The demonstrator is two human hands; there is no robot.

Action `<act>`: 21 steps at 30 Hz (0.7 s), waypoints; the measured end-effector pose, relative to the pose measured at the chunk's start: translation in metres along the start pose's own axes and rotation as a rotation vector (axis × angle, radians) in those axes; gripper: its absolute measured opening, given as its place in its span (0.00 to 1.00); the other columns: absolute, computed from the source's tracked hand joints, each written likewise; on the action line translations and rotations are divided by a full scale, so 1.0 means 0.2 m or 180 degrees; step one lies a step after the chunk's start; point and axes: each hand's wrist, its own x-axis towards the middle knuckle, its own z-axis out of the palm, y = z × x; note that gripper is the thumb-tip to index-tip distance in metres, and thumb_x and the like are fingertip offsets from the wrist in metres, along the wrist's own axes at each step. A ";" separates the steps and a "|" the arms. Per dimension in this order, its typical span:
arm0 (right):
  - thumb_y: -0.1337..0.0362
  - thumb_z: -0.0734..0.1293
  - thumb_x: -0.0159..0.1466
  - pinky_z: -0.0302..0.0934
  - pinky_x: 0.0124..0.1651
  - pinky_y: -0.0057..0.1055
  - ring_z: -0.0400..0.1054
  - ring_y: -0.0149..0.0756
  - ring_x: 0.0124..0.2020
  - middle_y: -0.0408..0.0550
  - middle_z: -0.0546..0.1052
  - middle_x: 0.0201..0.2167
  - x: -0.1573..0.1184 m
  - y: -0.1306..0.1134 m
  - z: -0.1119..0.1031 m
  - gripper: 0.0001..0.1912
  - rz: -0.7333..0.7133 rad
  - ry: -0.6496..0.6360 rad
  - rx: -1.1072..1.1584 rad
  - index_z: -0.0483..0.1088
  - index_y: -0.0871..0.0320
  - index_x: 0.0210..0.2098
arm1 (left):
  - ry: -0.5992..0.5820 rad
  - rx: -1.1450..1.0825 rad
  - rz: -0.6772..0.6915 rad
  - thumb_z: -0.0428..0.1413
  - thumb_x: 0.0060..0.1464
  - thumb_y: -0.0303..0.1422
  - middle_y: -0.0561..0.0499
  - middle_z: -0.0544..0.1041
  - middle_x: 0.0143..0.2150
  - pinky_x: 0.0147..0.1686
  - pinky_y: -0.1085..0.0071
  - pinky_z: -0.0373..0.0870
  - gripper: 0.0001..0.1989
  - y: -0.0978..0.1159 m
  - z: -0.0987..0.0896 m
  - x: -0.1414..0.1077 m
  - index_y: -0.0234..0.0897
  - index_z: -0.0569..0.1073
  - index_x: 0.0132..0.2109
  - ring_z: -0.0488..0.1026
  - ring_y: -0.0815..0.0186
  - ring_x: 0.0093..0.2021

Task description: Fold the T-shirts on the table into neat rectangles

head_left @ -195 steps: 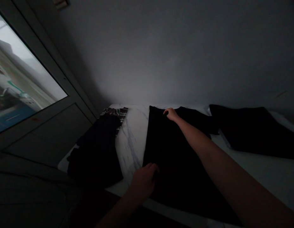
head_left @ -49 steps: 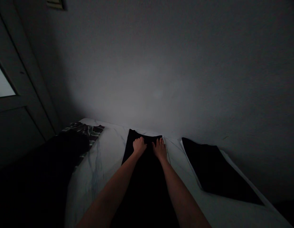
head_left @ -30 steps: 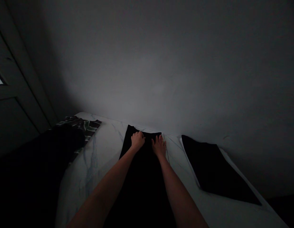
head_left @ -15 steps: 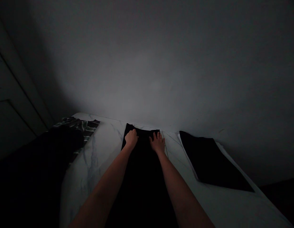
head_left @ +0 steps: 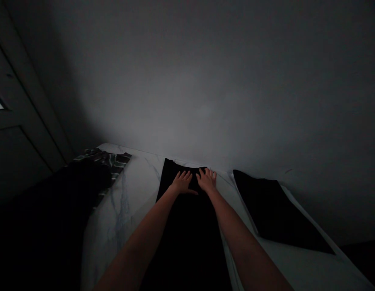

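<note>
Wall (head_left: 199, 89) of plain grey spans the dim scene behind a white worktop (head_left: 123, 202) with blue-grey marbled veining, its far edge along the wall's base. At left stands a grey panelled door (head_left: 11, 153), and near it a heap of dark fabric (head_left: 42, 226) covers the worktop's left end. Between the heap and a flat, four-sided black cloth (head_left: 281, 214) at right, a long black fabric piece (head_left: 187, 242) lies lengthwise, its narrow far end near the wall. A pale layer shows along the four-sided cloth's edges. Patterned cloth with light stripes (head_left: 116, 163) pokes out from the heap. Both bare hands rest open on the long piece's far end, the left hand (head_left: 183, 184) with fingers spread and thumb pointing right, the right hand (head_left: 207, 180) with fingers apart at the far right corner.
</note>
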 end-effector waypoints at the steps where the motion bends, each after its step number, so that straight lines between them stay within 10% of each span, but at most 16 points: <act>1: 0.54 0.50 0.72 0.35 0.68 0.47 0.49 0.49 0.68 0.58 0.58 0.69 0.02 0.01 0.02 0.29 -0.0109 -0.0037 -0.0008 0.59 0.61 0.67 | -0.0061 0.0007 0.0013 0.58 0.48 0.59 0.40 0.45 0.74 0.69 0.48 0.36 0.51 -0.01 0.00 0.00 0.39 0.51 0.71 0.41 0.47 0.73; 12: 0.48 0.46 0.72 0.30 0.70 0.46 0.37 0.43 0.73 0.56 0.43 0.73 0.07 0.01 0.00 0.34 -0.0034 -0.0660 0.0147 0.44 0.59 0.72 | -0.0178 0.0059 0.0061 0.66 0.33 0.60 0.39 0.41 0.74 0.68 0.46 0.33 0.64 -0.03 -0.01 0.01 0.42 0.48 0.72 0.37 0.45 0.73; 21: 0.59 0.50 0.72 0.40 0.70 0.44 0.42 0.46 0.72 0.58 0.51 0.71 -0.30 -0.07 -0.06 0.28 -0.0398 -0.0067 0.0582 0.58 0.64 0.67 | 0.0022 0.0069 -0.0028 0.68 0.38 0.52 0.39 0.52 0.73 0.68 0.53 0.43 0.54 -0.02 -0.06 -0.01 0.41 0.56 0.69 0.46 0.50 0.72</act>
